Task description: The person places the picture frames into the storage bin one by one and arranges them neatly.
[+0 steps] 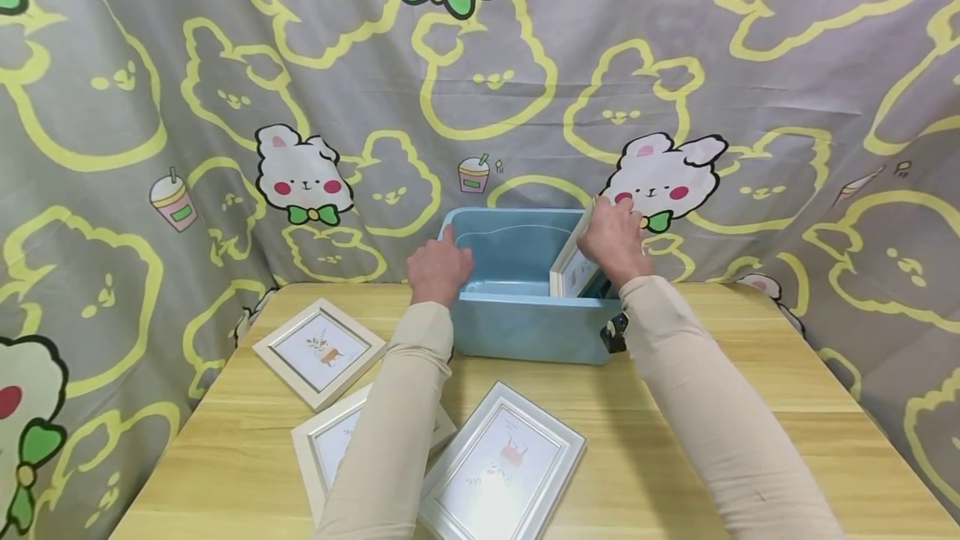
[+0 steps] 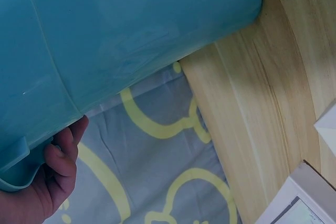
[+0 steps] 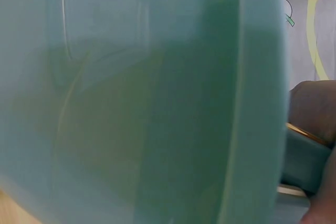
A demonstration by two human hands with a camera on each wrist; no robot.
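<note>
A blue plastic bin [image 1: 525, 332] stands at the back of the table. My left hand [image 1: 440, 269] grips its left rim; in the left wrist view the fingers of that hand [image 2: 62, 163] curl under the bin's edge. On the right side, my right hand [image 1: 617, 242] holds a light-coloured picture frame [image 1: 576, 269] by its upper end. This frame leans at a tilt, its lower part inside the bin. In the right wrist view the bin wall [image 3: 131, 103] covers most of the scene, and only part of the right hand [image 3: 314, 106] shows at the edge.
Three picture frames lie on the wooden table [image 1: 675, 440]: a cream one [image 1: 321, 352] at left, another [image 1: 330, 440] partly under my left forearm, and a silver one [image 1: 502, 469] in front. A patterned curtain [image 1: 495, 107] hangs right behind the bin.
</note>
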